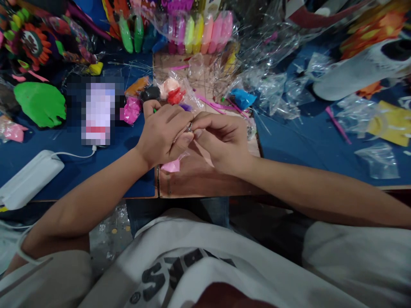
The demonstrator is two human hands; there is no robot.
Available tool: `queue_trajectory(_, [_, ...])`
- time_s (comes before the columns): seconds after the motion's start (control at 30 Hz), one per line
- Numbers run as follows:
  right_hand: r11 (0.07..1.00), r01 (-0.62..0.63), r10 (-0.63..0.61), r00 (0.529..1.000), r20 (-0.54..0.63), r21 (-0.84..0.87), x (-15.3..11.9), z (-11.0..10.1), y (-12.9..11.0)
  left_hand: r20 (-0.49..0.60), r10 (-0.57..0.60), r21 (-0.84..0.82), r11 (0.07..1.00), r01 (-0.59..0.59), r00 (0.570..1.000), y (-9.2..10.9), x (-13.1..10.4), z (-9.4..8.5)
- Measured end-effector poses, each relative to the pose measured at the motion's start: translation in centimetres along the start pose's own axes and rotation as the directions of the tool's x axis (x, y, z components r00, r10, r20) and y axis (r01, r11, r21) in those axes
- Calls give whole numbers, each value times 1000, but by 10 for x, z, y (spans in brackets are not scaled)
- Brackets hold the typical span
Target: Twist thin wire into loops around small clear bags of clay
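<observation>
My left hand and my right hand meet above the wooden board, fingertips pinched together. Between them shows a small shiny, clear or metallic bit, too small to name. A trace of green peeks out behind the left fingers. Under the hands lies a pink piece in clear wrap. Just beyond them sit wrapped lumps that look like modelling clay: a red one, a black one, a magenta one and a blue one.
A blurred-out phone is cabled to a white power bank on the left. A green lump lies nearby. Packs of coloured clay sticks stand at the back. Crumpled plastic bags and a white bottle-like cylinder are on the right.
</observation>
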State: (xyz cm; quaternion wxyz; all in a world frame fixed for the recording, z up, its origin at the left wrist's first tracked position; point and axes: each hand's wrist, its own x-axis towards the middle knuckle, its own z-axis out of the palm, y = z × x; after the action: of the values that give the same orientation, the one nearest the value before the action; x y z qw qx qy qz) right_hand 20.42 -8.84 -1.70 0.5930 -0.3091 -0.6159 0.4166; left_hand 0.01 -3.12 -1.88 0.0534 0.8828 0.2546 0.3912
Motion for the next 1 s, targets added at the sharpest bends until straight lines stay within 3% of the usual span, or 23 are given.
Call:
queue_trajectory(0.27, [987, 26, -40, 996, -86, -157, -5, 7, -4, 15, -15, -21, 1000, 15, 1000, 6, 2, -3])
queue_trajectory(0.5, [938, 27, -73, 990, -121, -346, 3, -5, -4, -210, 69, 88, 995, -51, 975, -4, -1, -7])
queue_trajectory(0.6, [920, 107, -158, 982, -107, -376, 5, -9, -3, -171, 83, 116, 991, -63, 982, -6, -4, -6])
queue_trajectory(0.7, [906, 165, -211, 974, -79, -390, 5, -11, -3, -142, 15, 11, 1000, -13, 990, -5, -5, -5])
queue_trajectory(0.87, [867, 215, -242, 970, -1, -450, 6, -13, -1, -178, 36, -144, 988, -62, 983, -10, -4, -2])
queue_trajectory(1.0, [784, 399, -438, 898, 32, -475, 11, -12, 5, -108, -28, -129, 991, 14, 994, -11, -4, -3])
